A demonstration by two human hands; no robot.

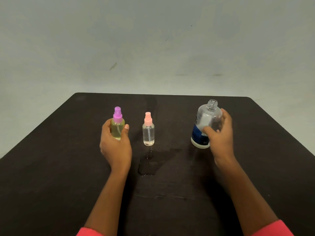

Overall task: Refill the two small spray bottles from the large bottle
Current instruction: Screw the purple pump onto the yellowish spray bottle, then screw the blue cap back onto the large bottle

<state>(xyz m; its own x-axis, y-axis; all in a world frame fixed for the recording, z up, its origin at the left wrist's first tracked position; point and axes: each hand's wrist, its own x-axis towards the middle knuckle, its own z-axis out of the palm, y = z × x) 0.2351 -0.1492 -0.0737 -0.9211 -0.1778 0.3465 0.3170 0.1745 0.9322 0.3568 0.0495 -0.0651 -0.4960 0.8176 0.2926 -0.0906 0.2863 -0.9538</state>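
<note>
One head-worn camera looked forward and down over the dark table (51, 167) from its near edge, close above both forearms, facing the plain far wall (153, 40).

Left hand (115, 143) covers lower part of purple-top bottle (117, 126), base hidden. Right hand (219, 135) hides right side of large bottle (204, 123); label text too small to read. Both sleeves (271, 230) cut off at bottom edge. Table (51, 167) cropped left, right, bottom.
</note>
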